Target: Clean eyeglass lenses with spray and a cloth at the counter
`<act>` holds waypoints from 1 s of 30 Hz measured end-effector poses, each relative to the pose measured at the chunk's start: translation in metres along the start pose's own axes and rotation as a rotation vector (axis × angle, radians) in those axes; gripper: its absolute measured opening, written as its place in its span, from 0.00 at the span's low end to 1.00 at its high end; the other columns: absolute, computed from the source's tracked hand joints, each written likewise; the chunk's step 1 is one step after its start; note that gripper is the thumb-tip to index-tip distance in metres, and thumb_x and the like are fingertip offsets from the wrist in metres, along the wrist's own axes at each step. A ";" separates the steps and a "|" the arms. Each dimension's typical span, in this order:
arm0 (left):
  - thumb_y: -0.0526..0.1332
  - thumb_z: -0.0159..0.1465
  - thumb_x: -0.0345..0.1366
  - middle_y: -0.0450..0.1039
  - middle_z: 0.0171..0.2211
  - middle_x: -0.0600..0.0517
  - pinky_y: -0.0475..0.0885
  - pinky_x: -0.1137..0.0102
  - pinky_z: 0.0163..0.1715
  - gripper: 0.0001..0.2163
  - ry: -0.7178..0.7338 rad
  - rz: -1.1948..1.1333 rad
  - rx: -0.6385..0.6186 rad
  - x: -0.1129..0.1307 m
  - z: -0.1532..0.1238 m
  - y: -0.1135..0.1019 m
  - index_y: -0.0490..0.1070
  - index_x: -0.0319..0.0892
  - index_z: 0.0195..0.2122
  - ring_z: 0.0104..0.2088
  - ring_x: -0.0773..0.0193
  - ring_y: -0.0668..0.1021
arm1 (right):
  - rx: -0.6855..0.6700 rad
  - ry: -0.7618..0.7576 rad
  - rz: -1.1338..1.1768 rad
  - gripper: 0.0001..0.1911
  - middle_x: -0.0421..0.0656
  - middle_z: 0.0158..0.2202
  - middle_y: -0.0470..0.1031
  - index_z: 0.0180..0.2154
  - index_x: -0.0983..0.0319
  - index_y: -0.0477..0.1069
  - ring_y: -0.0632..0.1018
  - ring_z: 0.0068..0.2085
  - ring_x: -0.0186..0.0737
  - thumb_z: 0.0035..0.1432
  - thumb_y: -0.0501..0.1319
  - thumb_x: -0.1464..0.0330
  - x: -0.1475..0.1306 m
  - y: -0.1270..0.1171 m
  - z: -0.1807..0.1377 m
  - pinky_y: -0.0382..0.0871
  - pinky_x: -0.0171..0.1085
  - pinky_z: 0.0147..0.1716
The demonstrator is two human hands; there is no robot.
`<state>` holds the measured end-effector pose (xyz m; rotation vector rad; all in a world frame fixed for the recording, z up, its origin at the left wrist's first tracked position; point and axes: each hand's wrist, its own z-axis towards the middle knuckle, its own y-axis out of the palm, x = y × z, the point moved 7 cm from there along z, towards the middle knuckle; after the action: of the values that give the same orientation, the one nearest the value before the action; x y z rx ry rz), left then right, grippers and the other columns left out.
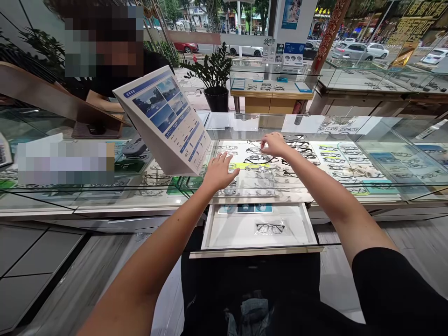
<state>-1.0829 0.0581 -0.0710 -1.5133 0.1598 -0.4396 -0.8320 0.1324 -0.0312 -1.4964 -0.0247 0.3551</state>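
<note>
My left hand (220, 171) lies flat, fingers spread, on the glass counter top (315, 122) beside a standing blue-and-white brochure sign (167, 122). My right hand (275, 144) reaches farther in among rows of eyeglass frames (261, 160) on the white display tray; its fingers curl down onto a pair, and whether they grip it is unclear. Below the counter an open white drawer (297, 232) holds one dark pair of glasses (269, 228) in a clear bag.
A person in black stands behind the counter at the left, near a computer mouse (134, 147). More eyeglass frames (345, 156) fill the case to the right. A potted plant (214, 77) and further glass display cases (276, 84) stand behind.
</note>
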 end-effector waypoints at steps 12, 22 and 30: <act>0.49 0.77 0.59 0.52 0.84 0.42 0.50 0.46 0.82 0.37 0.008 -0.014 0.013 0.000 -0.001 -0.002 0.58 0.43 0.81 0.83 0.43 0.55 | 0.025 -0.072 0.076 0.09 0.48 0.61 0.81 0.45 0.58 0.85 0.71 0.67 0.58 0.66 0.70 0.62 -0.004 -0.015 -0.012 0.52 0.59 0.74; 0.48 0.77 0.59 0.49 0.84 0.41 0.49 0.44 0.82 0.38 0.000 -0.022 0.003 0.002 -0.001 -0.002 0.57 0.40 0.81 0.84 0.41 0.53 | -0.088 -0.306 0.104 0.12 0.46 0.57 0.85 0.41 0.56 0.85 0.75 0.66 0.58 0.64 0.74 0.56 -0.045 -0.021 -0.071 0.43 0.65 0.78; 0.48 0.77 0.59 0.50 0.84 0.43 0.49 0.46 0.82 0.38 -0.004 -0.016 0.001 0.003 -0.001 -0.002 0.57 0.42 0.82 0.84 0.43 0.53 | -0.081 -0.264 0.000 0.11 0.48 0.53 0.85 0.41 0.58 0.85 0.74 0.65 0.58 0.66 0.74 0.57 -0.042 -0.008 -0.073 0.44 0.66 0.77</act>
<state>-1.0812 0.0565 -0.0687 -1.5151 0.1442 -0.4497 -0.8534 0.0512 -0.0214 -1.5205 -0.2514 0.5550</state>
